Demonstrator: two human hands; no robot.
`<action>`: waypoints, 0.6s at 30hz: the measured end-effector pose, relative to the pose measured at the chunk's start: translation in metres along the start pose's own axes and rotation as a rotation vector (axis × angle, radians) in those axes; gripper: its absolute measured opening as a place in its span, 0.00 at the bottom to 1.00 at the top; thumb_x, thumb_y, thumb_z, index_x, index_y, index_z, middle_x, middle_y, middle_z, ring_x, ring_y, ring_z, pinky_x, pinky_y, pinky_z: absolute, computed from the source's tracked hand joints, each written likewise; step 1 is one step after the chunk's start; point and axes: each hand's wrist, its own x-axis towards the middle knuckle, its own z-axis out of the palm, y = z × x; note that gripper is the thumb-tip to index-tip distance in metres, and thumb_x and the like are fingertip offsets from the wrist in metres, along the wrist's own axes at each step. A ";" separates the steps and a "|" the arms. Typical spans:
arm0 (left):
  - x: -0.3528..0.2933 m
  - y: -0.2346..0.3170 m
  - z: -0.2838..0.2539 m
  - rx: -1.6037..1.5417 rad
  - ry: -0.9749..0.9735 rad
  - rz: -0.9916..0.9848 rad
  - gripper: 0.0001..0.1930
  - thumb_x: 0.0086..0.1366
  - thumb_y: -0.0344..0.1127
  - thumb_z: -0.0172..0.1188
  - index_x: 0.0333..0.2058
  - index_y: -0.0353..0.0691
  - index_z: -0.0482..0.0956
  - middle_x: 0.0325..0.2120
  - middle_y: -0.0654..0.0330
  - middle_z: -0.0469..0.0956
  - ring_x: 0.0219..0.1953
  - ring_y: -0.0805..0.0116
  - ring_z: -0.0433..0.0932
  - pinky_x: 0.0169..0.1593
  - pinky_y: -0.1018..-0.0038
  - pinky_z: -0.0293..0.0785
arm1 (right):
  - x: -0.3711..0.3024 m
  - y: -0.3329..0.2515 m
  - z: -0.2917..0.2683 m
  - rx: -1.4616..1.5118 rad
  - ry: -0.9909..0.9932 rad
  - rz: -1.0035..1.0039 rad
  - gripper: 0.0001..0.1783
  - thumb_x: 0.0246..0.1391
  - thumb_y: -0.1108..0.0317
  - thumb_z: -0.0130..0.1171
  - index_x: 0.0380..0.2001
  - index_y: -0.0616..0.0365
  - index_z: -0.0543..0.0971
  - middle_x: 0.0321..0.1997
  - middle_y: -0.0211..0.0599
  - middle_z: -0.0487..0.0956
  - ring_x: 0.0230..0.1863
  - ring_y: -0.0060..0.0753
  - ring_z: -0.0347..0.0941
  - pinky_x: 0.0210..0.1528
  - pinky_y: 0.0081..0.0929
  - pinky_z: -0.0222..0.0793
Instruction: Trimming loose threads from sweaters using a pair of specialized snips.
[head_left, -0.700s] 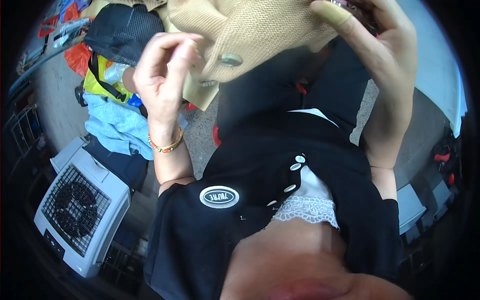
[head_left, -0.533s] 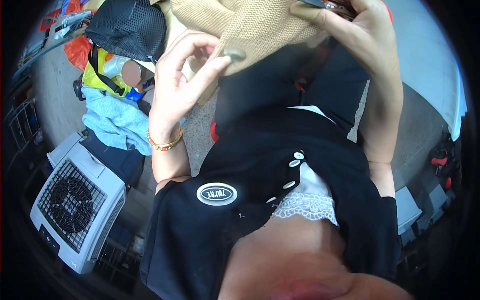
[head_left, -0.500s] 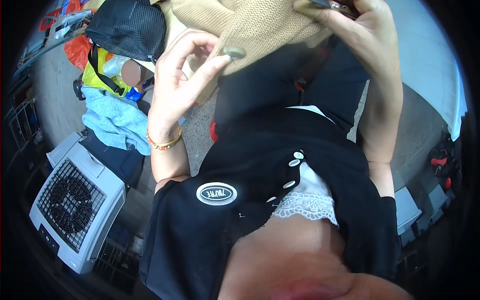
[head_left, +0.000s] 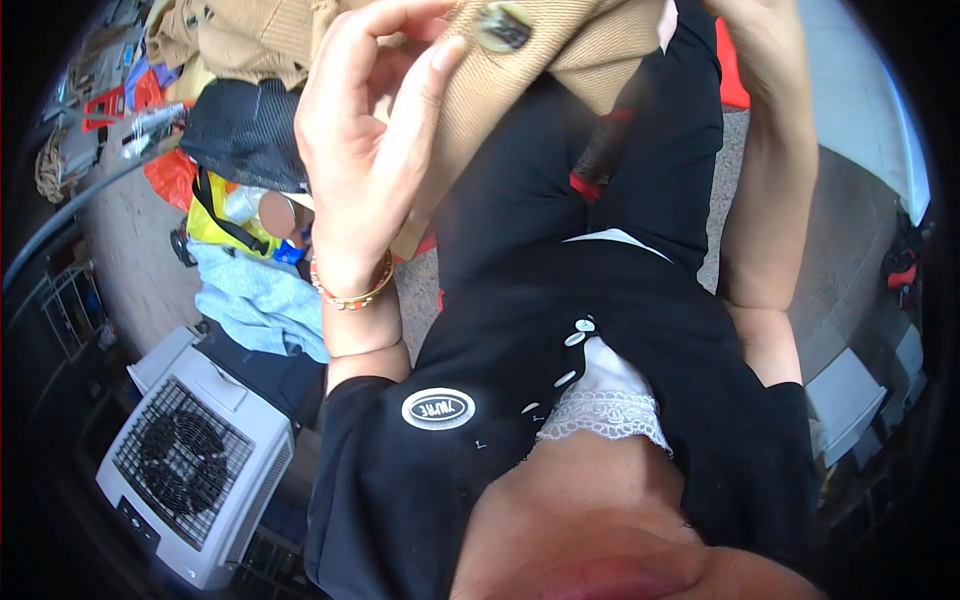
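Grey floor [head_left: 140,240] around us, white fan unit [head_left: 185,455] lower left. We see tan knit [head_left: 500,105] top centre, above the lap [head_left: 650,160]; left hand [head_left: 375,130] pinches its edge beside a round button [head_left: 503,27]; right hand [head_left: 762,35] cropped at top, grip we can't tell.

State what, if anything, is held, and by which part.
Left hand: tan knit fabric, pinched at its edge beside the button. Right hand: cut off by the frame; hold can't be told.

white fan unit [head_left: 185,450] | light-blue cloth [head_left: 255,300] beside yellow bag [head_left: 204,228] | black mesh bag [head_left: 245,135]
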 end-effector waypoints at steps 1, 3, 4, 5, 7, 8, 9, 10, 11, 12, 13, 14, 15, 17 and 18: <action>0.003 -0.004 -0.003 0.224 -0.004 0.110 0.14 0.61 0.21 0.62 0.46 0.33 0.77 0.37 0.60 0.78 0.36 0.76 0.76 0.42 0.82 0.72 | 0.000 -0.006 -0.004 -0.634 0.085 0.016 0.04 0.54 0.74 0.65 0.33 0.61 0.80 0.30 0.25 0.80 0.32 0.15 0.73 0.37 0.15 0.69; 0.008 -0.005 -0.006 0.475 -0.012 0.254 0.14 0.56 0.22 0.66 0.42 0.38 0.81 0.34 0.57 0.76 0.31 0.69 0.76 0.37 0.78 0.73 | -0.003 0.003 -0.004 -0.736 0.082 0.097 0.08 0.53 0.76 0.64 0.36 0.63 0.79 0.35 0.27 0.80 0.36 0.14 0.73 0.38 0.14 0.68; 0.007 -0.005 -0.006 0.480 -0.019 0.264 0.13 0.56 0.22 0.66 0.41 0.38 0.81 0.34 0.57 0.76 0.32 0.69 0.76 0.37 0.78 0.74 | -0.004 0.007 -0.003 -0.759 0.075 0.054 0.09 0.53 0.76 0.64 0.38 0.63 0.78 0.35 0.27 0.79 0.37 0.14 0.72 0.39 0.15 0.69; 0.007 -0.004 -0.007 0.483 -0.026 0.273 0.12 0.56 0.22 0.66 0.40 0.37 0.81 0.35 0.57 0.77 0.33 0.68 0.77 0.38 0.77 0.74 | -0.008 0.005 -0.003 -0.759 0.089 0.112 0.13 0.53 0.77 0.63 0.43 0.64 0.76 0.37 0.28 0.79 0.38 0.15 0.72 0.40 0.16 0.69; 0.005 0.001 -0.007 0.565 -0.022 0.286 0.12 0.53 0.26 0.70 0.38 0.38 0.83 0.35 0.57 0.77 0.37 0.66 0.77 0.40 0.74 0.74 | -0.011 0.002 0.004 -0.772 0.101 0.041 0.15 0.53 0.77 0.63 0.44 0.64 0.75 0.37 0.28 0.79 0.38 0.15 0.72 0.40 0.16 0.69; 0.004 0.002 -0.007 0.616 -0.022 0.312 0.14 0.51 0.27 0.71 0.38 0.38 0.83 0.36 0.57 0.77 0.38 0.65 0.77 0.41 0.73 0.74 | -0.013 0.000 0.006 -0.791 0.102 -0.026 0.16 0.53 0.76 0.63 0.46 0.64 0.74 0.38 0.28 0.79 0.38 0.16 0.72 0.41 0.16 0.69; 0.000 0.007 -0.003 0.616 0.002 0.269 0.16 0.48 0.30 0.75 0.37 0.39 0.83 0.36 0.56 0.77 0.38 0.63 0.77 0.41 0.72 0.74 | -0.015 0.000 0.009 -0.783 0.102 -0.026 0.16 0.53 0.76 0.63 0.46 0.64 0.74 0.38 0.28 0.79 0.38 0.16 0.72 0.41 0.16 0.69; -0.002 0.004 -0.003 0.651 0.004 0.296 0.16 0.47 0.31 0.75 0.37 0.39 0.83 0.36 0.56 0.76 0.38 0.63 0.77 0.41 0.72 0.74 | -0.017 0.000 0.012 -0.801 0.086 -0.051 0.17 0.53 0.76 0.63 0.47 0.64 0.74 0.38 0.28 0.78 0.39 0.16 0.72 0.41 0.16 0.70; -0.003 0.000 -0.002 0.684 0.006 0.322 0.17 0.47 0.31 0.76 0.37 0.39 0.84 0.36 0.56 0.76 0.38 0.63 0.76 0.41 0.72 0.74 | -0.019 -0.001 0.016 -0.819 0.070 -0.075 0.18 0.54 0.76 0.63 0.47 0.64 0.73 0.39 0.28 0.78 0.40 0.16 0.72 0.42 0.16 0.70; -0.002 -0.002 0.002 0.654 0.035 0.298 0.17 0.47 0.30 0.76 0.37 0.39 0.84 0.34 0.57 0.75 0.37 0.65 0.76 0.39 0.74 0.73 | -0.023 -0.004 0.022 -0.822 0.081 -0.076 0.18 0.54 0.76 0.63 0.47 0.64 0.73 0.39 0.28 0.78 0.40 0.16 0.72 0.42 0.16 0.70; -0.001 -0.001 0.006 0.650 0.026 0.303 0.17 0.47 0.30 0.76 0.37 0.39 0.84 0.34 0.57 0.75 0.37 0.65 0.76 0.39 0.74 0.73 | -0.027 -0.008 0.029 -0.784 0.084 -0.044 0.17 0.54 0.75 0.63 0.47 0.64 0.74 0.38 0.27 0.78 0.39 0.15 0.72 0.42 0.15 0.70; 0.000 0.001 0.010 0.633 0.051 0.255 0.16 0.47 0.30 0.76 0.36 0.39 0.84 0.34 0.57 0.75 0.37 0.65 0.76 0.39 0.75 0.73 | -0.030 -0.011 0.033 -0.746 0.086 -0.011 0.17 0.54 0.75 0.64 0.47 0.64 0.74 0.38 0.27 0.78 0.39 0.15 0.73 0.42 0.15 0.70; 0.001 0.002 0.011 0.622 0.077 0.206 0.16 0.47 0.29 0.76 0.36 0.38 0.84 0.33 0.58 0.75 0.36 0.65 0.75 0.38 0.75 0.73 | -0.034 -0.017 0.033 -0.841 0.037 0.123 0.18 0.53 0.74 0.65 0.48 0.63 0.74 0.38 0.27 0.78 0.38 0.13 0.72 0.40 0.13 0.70; 0.003 0.003 0.011 0.644 0.067 0.190 0.15 0.48 0.29 0.75 0.36 0.38 0.84 0.33 0.58 0.75 0.36 0.66 0.75 0.38 0.75 0.73 | -0.040 -0.019 0.043 -0.656 0.014 0.214 0.20 0.52 0.73 0.67 0.47 0.63 0.75 0.37 0.25 0.78 0.35 0.11 0.71 0.37 0.10 0.69; 0.004 0.003 0.012 0.661 0.062 0.172 0.14 0.48 0.28 0.75 0.36 0.38 0.84 0.33 0.58 0.75 0.36 0.66 0.75 0.38 0.75 0.73 | -0.044 -0.020 0.044 -0.756 -0.029 0.170 0.20 0.49 0.74 0.69 0.46 0.63 0.76 0.35 0.25 0.77 0.32 0.11 0.70 0.35 0.11 0.67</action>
